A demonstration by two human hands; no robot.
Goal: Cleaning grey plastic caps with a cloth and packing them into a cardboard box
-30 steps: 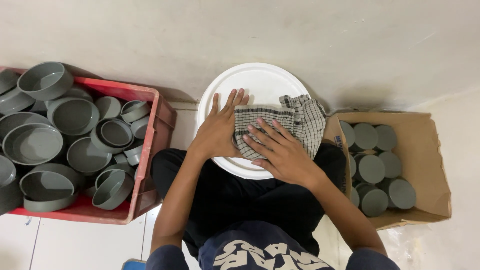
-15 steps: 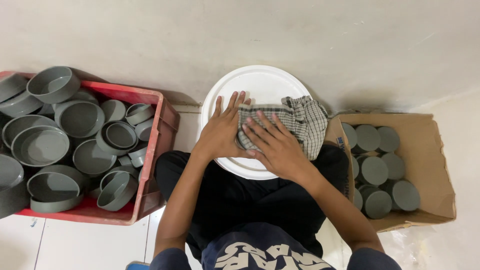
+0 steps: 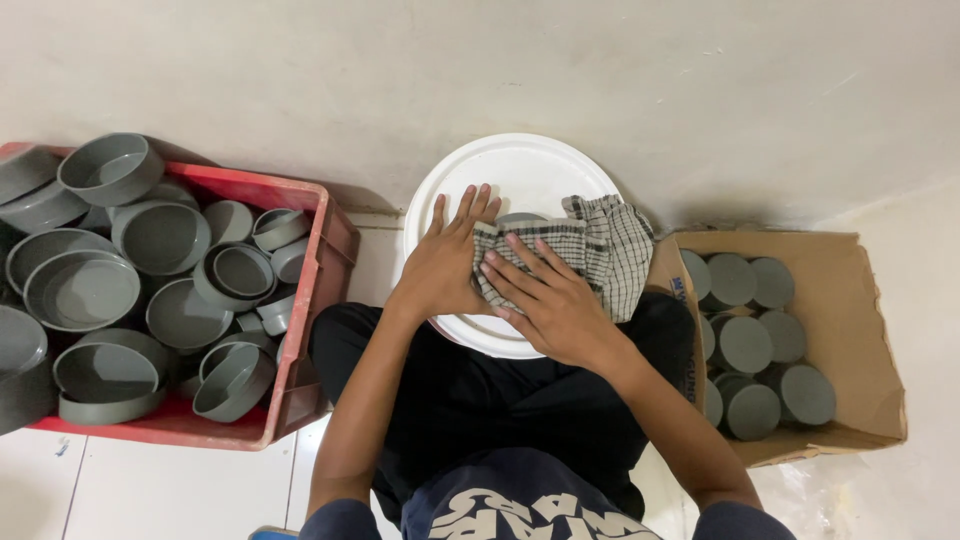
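While the checked cloth (image 3: 585, 255) lies bunched over a grey cap (image 3: 520, 219) on the white round lid (image 3: 520, 175), both hands press flat on it with fingers spread and nothing clamped: the left hand (image 3: 450, 265) sits at the cloth's left edge, half on the lid, and the right hand (image 3: 545, 300) lies across the cloth just beside it, the two touching. This looks like the wiping step, with the cap still wrapped and only its top rim showing beyond the fingertips; the next move would seem to call for a firm hold through the cloth so the cap does not slip on the smooth lid. Left of the lid stands a red crate (image 3: 300, 300) heaped with grey round caps (image 3: 160, 240) of several sizes, open side up. Right of the lid a cardboard box (image 3: 860, 330) holds smaller grey caps (image 3: 745, 345) laid flat side up. The person's knees crowd the near edge of the lid, and the crate and box hem it in.
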